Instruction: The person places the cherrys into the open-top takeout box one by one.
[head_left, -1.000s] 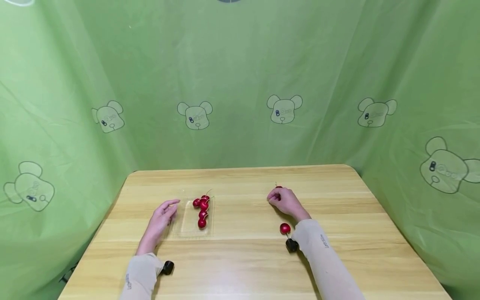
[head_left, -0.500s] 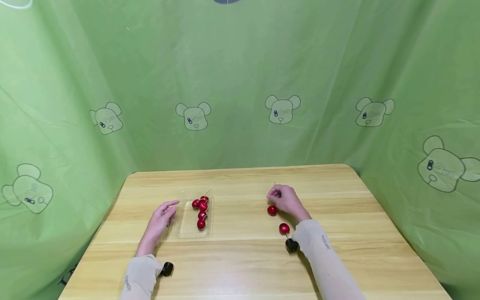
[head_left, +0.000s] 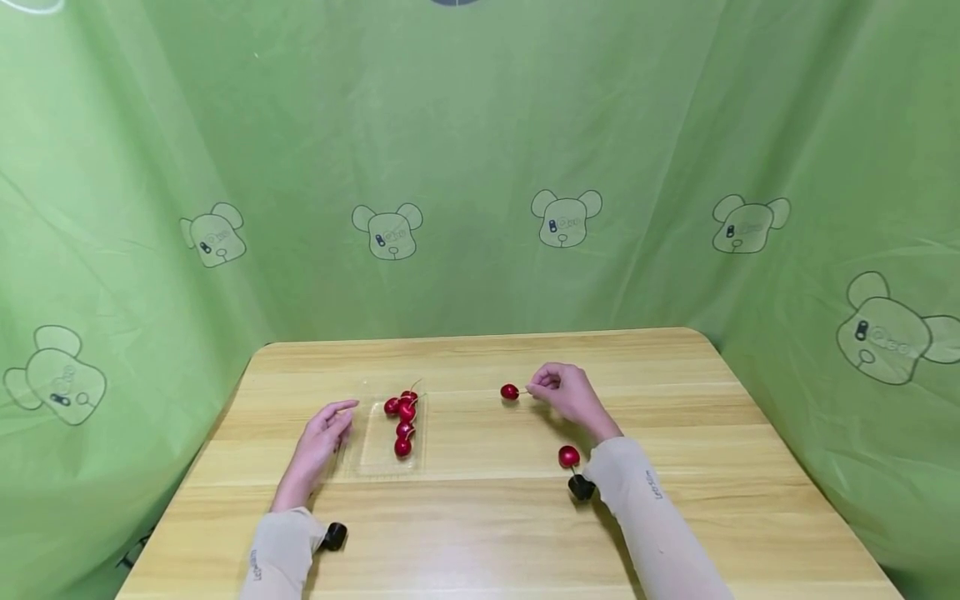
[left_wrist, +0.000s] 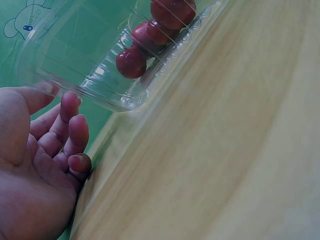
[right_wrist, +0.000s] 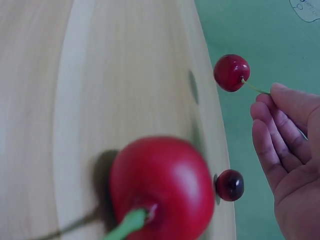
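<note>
As the right hand [head_left: 570, 393] hangs over the table [head_left: 480, 533], it has a cherry [head_left: 510, 392] by the stem [right_wrist: 257, 90], thumb and fingertip closed in a narrow pinch near the tail end, the fruit itself untouched! And that cherry is up in the air, look, its shadow [right_wrist: 193, 86] lying well apart from it in the right wrist view. It points left, towards the clear box [head_left: 378, 454], which sits on the table with a cluster of cherries [head_left: 405, 429] bunched along its right side. Just beside the box's left side waits the left hand [head_left: 322, 437], gripping nothing, fingers [left_wrist: 77, 130] softly bent; whether a fingertip touches the box, I can't tell. Filling that box looks like the job, and this looks like the carry, somewhere between pick-up and drop. Two more sit outside: the near cherry [head_left: 569, 457] by the right wrist, and a far cherry [right_wrist: 230, 185] hidden from the head view, presumably behind the hand. So what does the next move call for? A swing left, I'd say, high enough to clear the box's side, then a gentle lowering into the bare left half; the stem is thin, so the pinch should hold until touchdown, with the left hand ready to steady things
</note>
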